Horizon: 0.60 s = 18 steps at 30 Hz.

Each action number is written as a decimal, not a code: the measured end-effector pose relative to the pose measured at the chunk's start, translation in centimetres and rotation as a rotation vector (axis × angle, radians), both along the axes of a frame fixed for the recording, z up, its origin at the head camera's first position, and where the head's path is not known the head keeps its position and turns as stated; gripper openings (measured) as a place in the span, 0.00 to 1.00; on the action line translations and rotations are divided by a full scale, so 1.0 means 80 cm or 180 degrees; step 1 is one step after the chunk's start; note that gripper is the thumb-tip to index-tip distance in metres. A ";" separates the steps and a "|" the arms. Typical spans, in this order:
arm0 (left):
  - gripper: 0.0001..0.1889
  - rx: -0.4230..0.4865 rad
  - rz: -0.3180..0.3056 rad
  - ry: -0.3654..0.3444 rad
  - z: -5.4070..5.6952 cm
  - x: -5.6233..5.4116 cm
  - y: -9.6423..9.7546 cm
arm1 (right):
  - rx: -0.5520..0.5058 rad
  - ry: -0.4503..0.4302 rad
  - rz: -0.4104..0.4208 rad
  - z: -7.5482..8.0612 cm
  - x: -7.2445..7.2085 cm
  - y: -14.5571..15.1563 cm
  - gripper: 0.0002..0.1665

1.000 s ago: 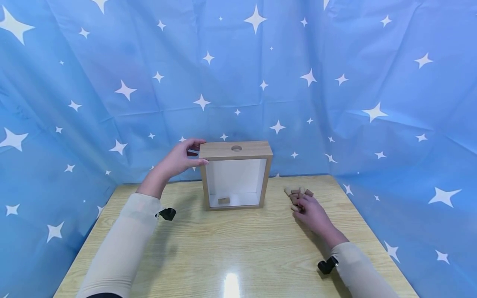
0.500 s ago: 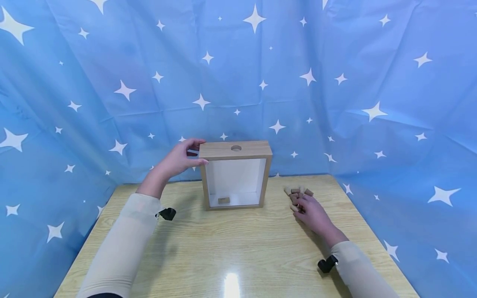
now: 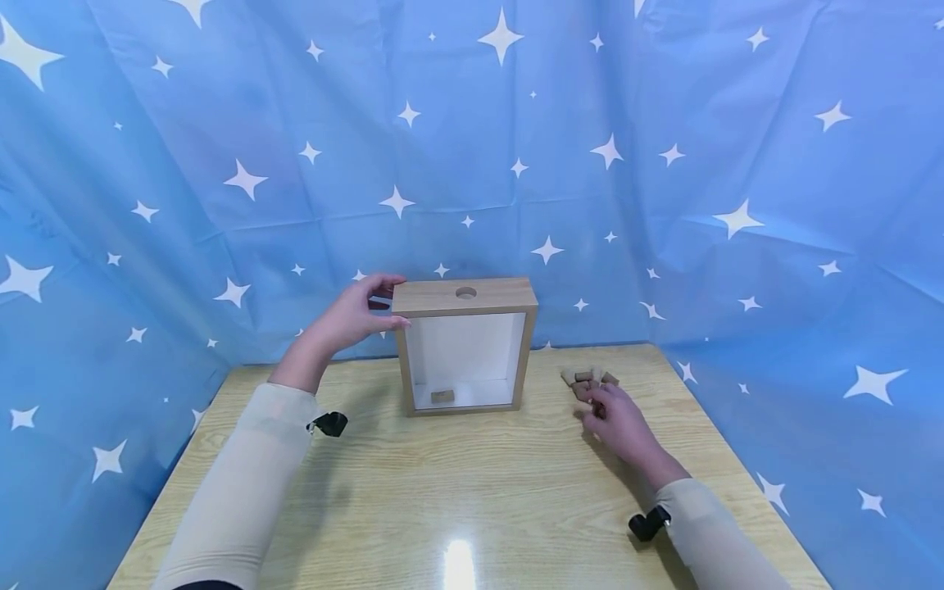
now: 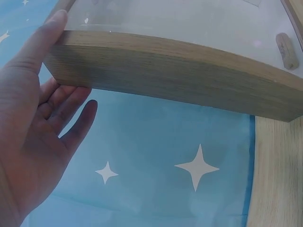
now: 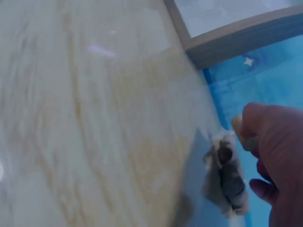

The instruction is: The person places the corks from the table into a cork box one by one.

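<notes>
A shallow wooden frame box (image 3: 465, 298) with a clear front and a round hole in its top stands upright at the table's back. One cork (image 3: 442, 397) lies inside, on its floor. My left hand (image 3: 354, 316) grips the box's upper left corner, thumb (image 4: 40, 42) on the front edge and fingers behind. At the right, my right hand (image 3: 623, 426) is beside a small pile of corks (image 3: 583, 387). In the right wrist view, thumb and finger pinch a small pale cork (image 5: 245, 136) over the blurred pile.
The pale wood-grain table (image 3: 457, 475) carries the box and the corks. A blue curtain (image 3: 472, 164) with white stars hangs right behind its back edge and along both sides. Black wrist cameras (image 3: 647, 524) sit on both cuffs.
My right fingers have closed on a cork at the near side of the pile, with hardly any movement of the arm. The left hand and the box have stayed put.
</notes>
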<state>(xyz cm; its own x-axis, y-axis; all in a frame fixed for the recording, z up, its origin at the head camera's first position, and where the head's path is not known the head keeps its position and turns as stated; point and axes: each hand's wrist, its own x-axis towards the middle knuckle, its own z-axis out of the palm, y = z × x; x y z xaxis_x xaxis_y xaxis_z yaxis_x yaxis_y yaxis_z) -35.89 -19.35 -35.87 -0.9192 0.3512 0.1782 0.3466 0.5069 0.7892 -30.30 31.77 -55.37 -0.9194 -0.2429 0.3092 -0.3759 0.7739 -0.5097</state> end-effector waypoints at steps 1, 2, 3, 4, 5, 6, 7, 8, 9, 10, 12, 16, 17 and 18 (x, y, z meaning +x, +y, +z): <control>0.41 -0.0008 0.0004 0.0011 0.000 0.000 0.000 | -0.0086 -0.0021 -0.0003 0.002 0.000 -0.001 0.19; 0.41 -0.0007 -0.0001 0.0018 -0.001 0.001 0.000 | -0.0169 -0.0032 0.0003 0.004 0.000 -0.003 0.19; 0.41 -0.0005 -0.0001 0.0021 -0.001 0.001 0.000 | -0.0234 -0.0042 0.0010 0.006 0.000 -0.004 0.20; 0.41 0.0003 0.0000 0.0024 -0.001 0.001 -0.001 | -0.0287 -0.0050 0.0015 0.008 0.000 -0.005 0.20; 0.41 0.0014 -0.0009 0.0025 -0.001 0.001 -0.001 | -0.0331 -0.0065 0.0018 0.010 -0.001 -0.006 0.20; 0.41 0.0025 -0.0012 0.0023 -0.002 0.000 -0.001 | -0.0371 -0.0060 0.0022 0.012 -0.001 -0.008 0.20; 0.41 0.0036 -0.0015 0.0023 -0.002 0.000 -0.001 | -0.0396 -0.0053 0.0032 0.014 -0.001 -0.008 0.20; 0.42 0.0043 -0.0011 0.0022 -0.002 0.000 -0.001 | -0.0414 -0.0047 0.0035 0.016 -0.002 -0.009 0.20; 0.41 0.0050 0.0000 0.0016 -0.002 0.000 -0.001 | -0.0425 -0.0032 0.0040 0.018 -0.001 -0.010 0.19; 0.41 0.0050 0.0001 0.0014 -0.002 0.000 -0.001 | -0.0439 -0.0015 0.0038 0.020 -0.002 -0.011 0.19; 0.41 0.0048 0.0010 0.0005 -0.002 0.000 -0.001 | -0.0435 0.0010 0.0042 0.023 -0.002 -0.012 0.18; 0.41 0.0023 0.0010 -0.0006 -0.001 0.000 -0.001 | -0.0489 -0.0021 0.0058 0.031 -0.002 -0.016 0.19; 0.41 0.0018 0.0016 -0.0009 -0.001 0.000 -0.001 | -0.0508 -0.0037 0.0067 0.033 -0.002 -0.017 0.19; 0.41 0.0018 0.0021 -0.0016 -0.001 0.000 -0.002 | -0.0543 -0.0041 0.0082 0.035 -0.003 -0.018 0.19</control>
<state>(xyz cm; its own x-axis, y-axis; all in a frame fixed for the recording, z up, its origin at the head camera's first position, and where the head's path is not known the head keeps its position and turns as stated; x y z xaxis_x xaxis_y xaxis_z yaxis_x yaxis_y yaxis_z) -35.91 -19.47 -35.97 -0.9223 0.3442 0.1756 0.3395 0.5045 0.7938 -30.51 30.29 -52.57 -0.9177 -0.2114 0.3363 -0.3871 0.6660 -0.6377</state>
